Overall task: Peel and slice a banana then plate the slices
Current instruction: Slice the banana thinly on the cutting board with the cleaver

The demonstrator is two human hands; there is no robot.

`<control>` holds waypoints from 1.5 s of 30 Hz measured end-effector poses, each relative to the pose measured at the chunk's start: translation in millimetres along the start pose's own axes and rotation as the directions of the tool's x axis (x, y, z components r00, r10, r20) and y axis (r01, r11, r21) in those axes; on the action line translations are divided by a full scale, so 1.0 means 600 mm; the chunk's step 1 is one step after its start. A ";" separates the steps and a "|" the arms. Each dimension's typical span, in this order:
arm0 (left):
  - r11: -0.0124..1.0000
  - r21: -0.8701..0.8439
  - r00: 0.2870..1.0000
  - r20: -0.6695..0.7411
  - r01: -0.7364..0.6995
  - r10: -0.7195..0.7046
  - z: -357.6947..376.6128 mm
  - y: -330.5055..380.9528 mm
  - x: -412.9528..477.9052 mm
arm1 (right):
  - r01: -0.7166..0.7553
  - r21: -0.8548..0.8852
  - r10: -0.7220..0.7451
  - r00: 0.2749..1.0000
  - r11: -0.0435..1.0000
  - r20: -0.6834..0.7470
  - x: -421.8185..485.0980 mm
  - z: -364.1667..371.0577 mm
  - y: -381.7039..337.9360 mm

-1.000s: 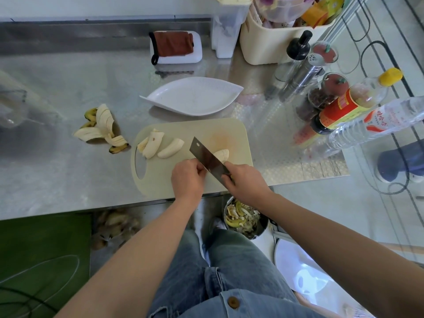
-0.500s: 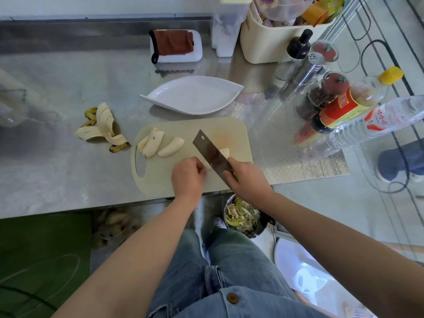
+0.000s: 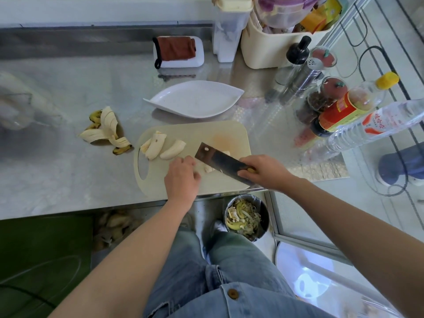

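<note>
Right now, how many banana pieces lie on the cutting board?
4: three banana pieces at the cutting board's left end, one under the knife; the blade may hide more.

Saw only slivers of the banana piece beside the knife; lost the remainder under blade and left hand. Could not confirm finger contact with it. Found knife handle mostly covered by right hand. Noted water bottle cut off at right edge.

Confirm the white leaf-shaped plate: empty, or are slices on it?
Empty. The white plate shows only its bare surface. The cut banana pieces all lie on the cutting board, nearer the person.
</note>
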State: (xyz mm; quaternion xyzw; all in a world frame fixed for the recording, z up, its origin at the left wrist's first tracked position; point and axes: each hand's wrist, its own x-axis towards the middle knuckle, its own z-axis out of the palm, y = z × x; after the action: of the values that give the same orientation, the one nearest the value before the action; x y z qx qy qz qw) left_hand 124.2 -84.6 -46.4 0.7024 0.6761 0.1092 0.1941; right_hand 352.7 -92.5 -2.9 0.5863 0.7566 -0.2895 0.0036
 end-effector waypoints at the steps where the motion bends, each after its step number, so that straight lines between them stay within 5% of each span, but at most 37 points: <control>1: 1.000 0.020 1.000 -0.002 -0.008 0.008 -0.002 -0.002 0.001 | 0.009 -0.033 -0.009 1.000 0.999 0.012 0.000 -0.008 0.006; 11: 0.996 0.082 1.000 0.020 -0.026 0.025 -0.015 -0.007 0.002 | 0.043 -0.211 -0.051 0.998 0.977 -0.036 0.013 -0.009 0.006; 39: 0.986 0.163 0.993 0.115 -0.035 0.017 -0.028 -0.003 0.017 | -0.208 -0.176 0.155 0.949 0.962 -0.273 0.085 -0.029 0.002; 45: 0.983 0.183 0.991 0.130 -0.005 -0.019 -0.031 0.008 0.034 | -0.088 -0.150 0.068 0.989 0.985 -0.134 0.082 -0.035 0.017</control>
State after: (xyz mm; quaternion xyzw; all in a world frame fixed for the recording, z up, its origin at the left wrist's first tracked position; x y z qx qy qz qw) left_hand 122.1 -62.4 -30.0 0.7206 0.6714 -0.0003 0.1731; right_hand 353.2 -38.4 -7.0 0.6309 0.7519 -0.1908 0.0120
